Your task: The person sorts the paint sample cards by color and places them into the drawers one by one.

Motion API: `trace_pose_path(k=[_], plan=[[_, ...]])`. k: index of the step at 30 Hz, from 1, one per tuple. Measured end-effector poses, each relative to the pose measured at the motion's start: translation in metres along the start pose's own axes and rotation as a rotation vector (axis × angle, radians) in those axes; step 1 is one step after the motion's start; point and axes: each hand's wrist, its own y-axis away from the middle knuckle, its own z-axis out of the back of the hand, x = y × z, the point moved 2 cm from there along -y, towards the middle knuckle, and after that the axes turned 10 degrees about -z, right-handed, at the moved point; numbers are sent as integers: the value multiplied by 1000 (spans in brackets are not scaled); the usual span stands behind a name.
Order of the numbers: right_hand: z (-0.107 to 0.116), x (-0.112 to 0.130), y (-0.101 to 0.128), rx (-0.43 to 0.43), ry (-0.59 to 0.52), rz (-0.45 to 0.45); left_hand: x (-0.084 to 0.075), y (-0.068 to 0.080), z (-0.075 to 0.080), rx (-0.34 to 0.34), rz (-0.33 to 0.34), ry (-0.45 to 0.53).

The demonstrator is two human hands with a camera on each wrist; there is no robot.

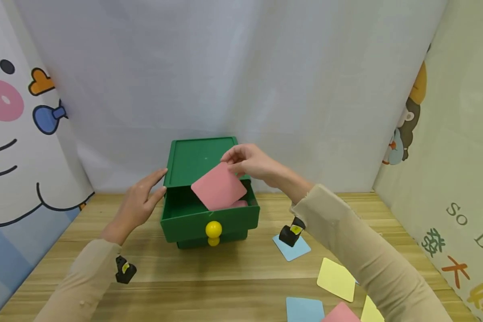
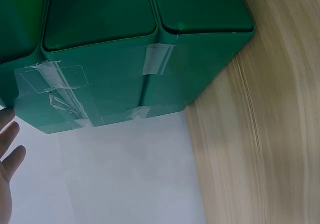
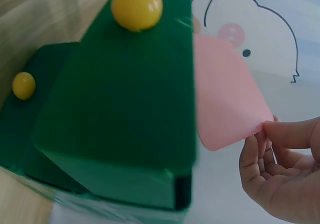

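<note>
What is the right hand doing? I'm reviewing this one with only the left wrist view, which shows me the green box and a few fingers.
Observer: In the head view, the right hand pinches a pink card near one corner, over an open drawer.
Operator: Does anything else show inside it?
Observer: Yes, part of another pink card shows toward the right side.
Operator: Any cards elsewhere?
Observer: Yes, blue cards, yellow cards and a further pink one lie on the table, by the right forearm.
</note>
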Motion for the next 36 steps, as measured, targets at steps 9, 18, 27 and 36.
trace_pose_path(k=[9,18,27,36], plan=[[-26,-21,-7,22,-11,-25,1,0,1,5,1,8],[-35,-32,-9,4,29,3,2,0,1,9,7,-6],[-37,-33,-9,-78,233,75,3,2,1,7,9,-6],[-30,-33,-3,-58,257,98,4,1,0,1,0,5]])
